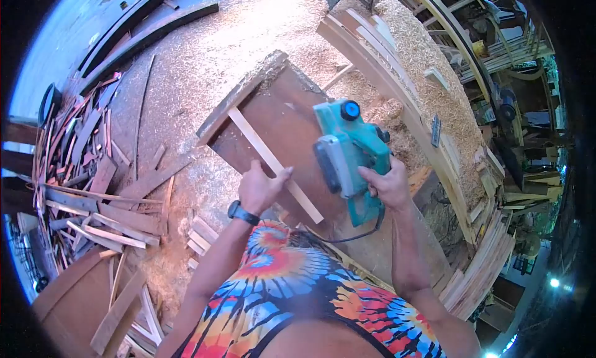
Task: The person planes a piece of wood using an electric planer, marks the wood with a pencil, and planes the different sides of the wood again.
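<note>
A teal electric planer (354,159) is gripped by its rear handle in my right hand (388,181), over the right part of a brown wooden board (279,122). Its dark cord curls below it toward my body. My left hand (262,187), with a dark watch on the wrist, holds a narrow pale wood strip (273,162) near its middle, thumb on one side and fingers on the other. The strip lies slantwise on the board, its far end close to a raised wooden ledge (242,97). The planer sits to the right of the strip, apart from it.
Wood shavings (248,41) cover the floor ahead. Long planks (385,72) run along the right side, with a heap of shavings beside them. Scrap wood (81,147) piles up at the left. Cut lumber (484,265) is stacked at the lower right.
</note>
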A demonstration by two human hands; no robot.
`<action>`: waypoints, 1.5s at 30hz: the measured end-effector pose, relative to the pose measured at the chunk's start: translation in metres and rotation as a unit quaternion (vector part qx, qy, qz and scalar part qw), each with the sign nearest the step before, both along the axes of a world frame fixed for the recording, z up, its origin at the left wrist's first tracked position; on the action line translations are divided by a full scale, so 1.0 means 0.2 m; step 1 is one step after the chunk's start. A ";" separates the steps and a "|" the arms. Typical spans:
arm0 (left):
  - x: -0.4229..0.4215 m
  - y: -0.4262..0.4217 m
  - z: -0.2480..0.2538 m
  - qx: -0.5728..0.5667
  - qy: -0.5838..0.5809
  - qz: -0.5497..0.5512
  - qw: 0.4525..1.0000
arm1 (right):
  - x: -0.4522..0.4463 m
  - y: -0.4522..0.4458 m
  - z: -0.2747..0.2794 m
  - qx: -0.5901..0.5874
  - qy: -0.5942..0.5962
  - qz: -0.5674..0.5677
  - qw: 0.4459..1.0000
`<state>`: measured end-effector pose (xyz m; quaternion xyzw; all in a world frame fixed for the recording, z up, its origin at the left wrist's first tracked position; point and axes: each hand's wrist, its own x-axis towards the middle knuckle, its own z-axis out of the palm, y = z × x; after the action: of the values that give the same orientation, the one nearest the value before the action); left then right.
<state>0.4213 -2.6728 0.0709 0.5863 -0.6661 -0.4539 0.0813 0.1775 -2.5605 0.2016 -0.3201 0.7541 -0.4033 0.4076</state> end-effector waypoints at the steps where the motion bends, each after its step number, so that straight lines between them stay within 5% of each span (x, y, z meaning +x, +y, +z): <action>1: 0.00 0.00 -0.03 0.006 0.045 0.011 0.999 | -0.03 0.04 -0.04 0.014 -0.001 -0.015 1.000; 3: 0.02 0.02 -0.10 0.019 0.132 0.033 0.990 | -0.05 0.11 -0.13 0.003 0.018 0.000 1.000; 5: 0.06 0.04 -0.17 0.213 0.372 0.126 0.895 | -0.05 0.14 -0.16 -0.004 0.035 -0.005 0.999; 8: 0.17 0.04 -0.15 0.255 0.410 0.091 0.871 | -0.09 0.16 -0.16 0.032 0.033 0.008 0.999; 12: 0.20 0.15 -0.07 0.259 0.455 0.056 0.850 | -0.12 0.22 -0.16 -0.066 0.096 0.046 0.992; 16: 0.13 0.36 0.01 0.259 0.527 0.034 0.809 | -0.05 0.42 -0.05 -0.154 0.369 0.028 0.916; 19: 0.03 0.60 0.08 0.274 0.584 0.041 0.763 | -0.01 0.72 -0.02 -0.174 0.267 0.080 0.944; 21: -0.08 0.79 0.15 0.280 0.605 0.042 0.745 | 0.04 0.93 -0.07 -0.137 0.083 0.120 0.980; 25: -0.25 1.11 0.18 0.290 0.623 -0.014 0.726 | 0.09 1.31 -0.15 -0.131 -0.173 0.151 0.965; 28: -0.38 1.33 0.21 0.278 0.598 -0.028 0.752 | 0.04 1.58 -0.14 -0.062 -0.089 0.182 0.977; 31: -0.52 1.49 0.27 0.274 0.559 -0.042 0.782 | 0.02 1.81 -0.24 -0.079 -0.246 0.081 0.963; 37: -0.82 1.70 0.31 0.361 0.491 0.051 0.791 | -0.02 2.12 -0.20 -0.137 -0.099 0.047 0.984; 38: -0.88 1.76 0.40 0.389 0.506 0.093 0.765 | -0.01 2.15 -0.18 -0.140 -0.010 0.047 0.989; 40: -0.92 1.76 0.36 0.524 0.544 0.000 0.655 | 0.03 2.18 -0.08 -0.134 0.166 0.049 0.976; 45: -1.08 1.79 0.28 0.694 0.581 -0.091 0.414 | 0.08 2.27 0.02 -0.130 0.238 0.067 0.960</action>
<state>0.2046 -2.3154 0.1268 -0.0251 0.0334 -0.9988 -0.0274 0.1930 -2.1058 0.2058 -0.5069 0.7474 -0.3816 0.1973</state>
